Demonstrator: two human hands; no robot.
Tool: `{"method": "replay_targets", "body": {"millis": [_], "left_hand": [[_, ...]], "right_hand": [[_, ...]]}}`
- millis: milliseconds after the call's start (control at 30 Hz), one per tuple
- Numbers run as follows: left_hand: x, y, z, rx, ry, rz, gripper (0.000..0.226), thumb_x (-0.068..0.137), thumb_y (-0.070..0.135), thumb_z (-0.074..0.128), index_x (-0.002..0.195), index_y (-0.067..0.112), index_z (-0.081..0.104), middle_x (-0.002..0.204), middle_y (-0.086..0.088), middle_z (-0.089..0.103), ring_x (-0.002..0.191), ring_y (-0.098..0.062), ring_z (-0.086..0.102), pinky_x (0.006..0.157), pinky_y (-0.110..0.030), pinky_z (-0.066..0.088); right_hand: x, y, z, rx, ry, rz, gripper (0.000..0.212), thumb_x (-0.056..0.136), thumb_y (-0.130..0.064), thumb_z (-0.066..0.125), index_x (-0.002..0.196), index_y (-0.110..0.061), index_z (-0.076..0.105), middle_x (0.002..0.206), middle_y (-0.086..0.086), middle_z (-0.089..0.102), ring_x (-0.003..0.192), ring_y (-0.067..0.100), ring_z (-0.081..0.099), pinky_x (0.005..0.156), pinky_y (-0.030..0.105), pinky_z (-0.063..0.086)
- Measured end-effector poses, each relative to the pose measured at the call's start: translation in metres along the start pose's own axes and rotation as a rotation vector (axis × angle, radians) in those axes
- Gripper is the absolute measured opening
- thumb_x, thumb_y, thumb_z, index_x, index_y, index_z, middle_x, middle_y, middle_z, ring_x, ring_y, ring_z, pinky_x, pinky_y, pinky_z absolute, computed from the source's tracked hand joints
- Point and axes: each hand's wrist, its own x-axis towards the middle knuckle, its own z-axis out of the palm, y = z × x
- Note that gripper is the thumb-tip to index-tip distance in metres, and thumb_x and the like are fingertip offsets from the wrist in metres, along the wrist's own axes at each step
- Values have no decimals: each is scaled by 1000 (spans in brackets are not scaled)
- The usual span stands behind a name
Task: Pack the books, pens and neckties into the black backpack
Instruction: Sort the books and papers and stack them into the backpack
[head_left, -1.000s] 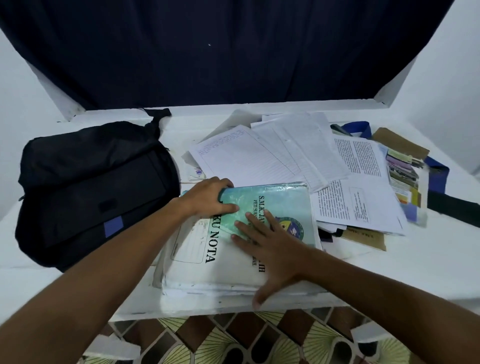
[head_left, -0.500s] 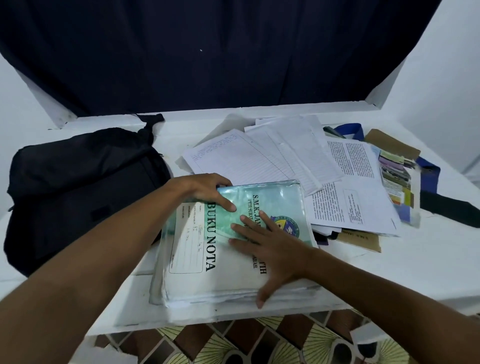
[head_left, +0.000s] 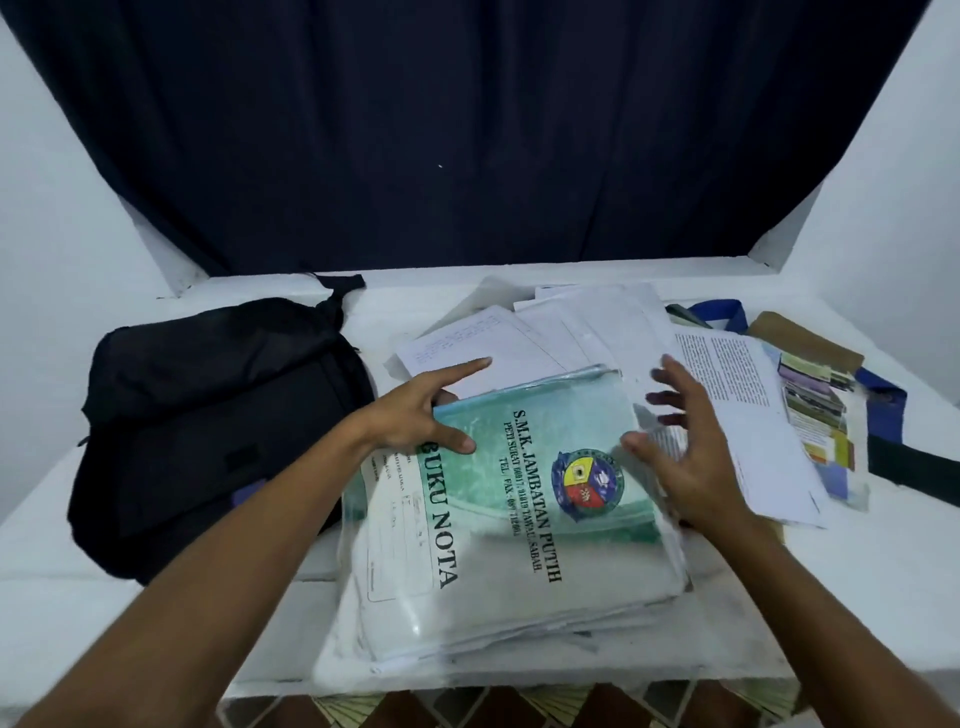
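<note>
1. Left hand (head_left: 415, 421): fingers spread, thumb pressing the far left corner of the green-and-white plastic-covered notebook stack (head_left: 514, 525).
2. Right hand (head_left: 685, 457): fingers apart and relaxed, at the stack's 3 o'clock edge; contact cannot be told.
3. The stack lies at the table's (head_left: 857, 571) 6 o'clock edge.
4. Recommended: square the stack, grip both side edges, lift level.
5. The black fabric backpack (head_left: 208, 426) lies at 9 o'clock, apparently closed; contents not visible. Open it first.
</note>
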Motion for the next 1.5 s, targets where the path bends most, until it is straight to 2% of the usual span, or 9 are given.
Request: {"method": "replay_targets", "body": {"millis": [200,333,500,600,733,900,1067,1200,1500], "left_hand": [[-41,-7,-13,-322,365,173,97,60,17,91,138,50,43,86,-16,54,92,-31,53,102,-46,46],[-58,-15,3,-619,600,255,101,59,24,93,141,44,38,121,-16,66,111,-33,62,94,-54,51],[-72,-11,44,-572,870,336,88,82,8,67,151,32,19,134,10,59,118,-16,61,93,-37,55],[-81,-21,47,-394,855,345,87,88,13,66,150,39,9,137,22,52,124,-13,57,96,-37,53],[-94,-24,40,-144,784,351,103,83,29,71,146,55,-7,144,31,40,128,-12,53,97,-40,52],[-99,-24,36,-90,752,362,115,77,32,76,143,59,-13,141,28,45,123,-12,57,94,-44,55],[-91,-19,36,-218,760,338,132,69,32,86,150,42,-19,132,32,52,120,-21,60,92,-57,52],[-85,-16,41,-237,799,351,129,71,27,84,152,34,-17,129,33,54,117,-18,63,90,-58,53],[-78,-8,45,-201,993,422,127,70,13,85,154,19,-10,131,39,46,119,-5,58,93,-41,54]], "right_hand": [[2,-6,-5,745,0,414,94,59,-81,62,140,-39,40,133,4,58,110,18,64,94,47,52],[-7,-41,43,660,-179,245,83,81,-49,68,148,-44,19,149,5,41,109,25,64,70,45,58],[8,-55,67,271,-100,22,120,79,-11,76,145,-49,-17,144,-48,-8,143,-8,8,116,29,20],[15,-52,67,191,-135,-11,117,82,1,71,146,-43,-17,138,-53,-4,132,-23,18,107,9,28],[10,-50,72,33,-173,-96,110,84,-14,69,139,-62,-13,150,-40,5,143,6,24,116,48,28],[0,-49,76,-37,-128,-127,106,84,-16,66,141,-62,-10,147,-1,28,129,-7,36,108,23,38],[-6,-45,74,169,-79,26,125,77,-2,76,141,-60,-15,159,-24,2,145,19,25,105,65,35],[-7,-48,77,140,-82,20,123,80,1,72,139,-62,-16,137,-57,3,141,8,32,107,55,39],[11,-63,66,87,-39,-161,120,80,8,69,143,-45,-18,139,-54,-9,136,-20,11,104,4,28]]}}
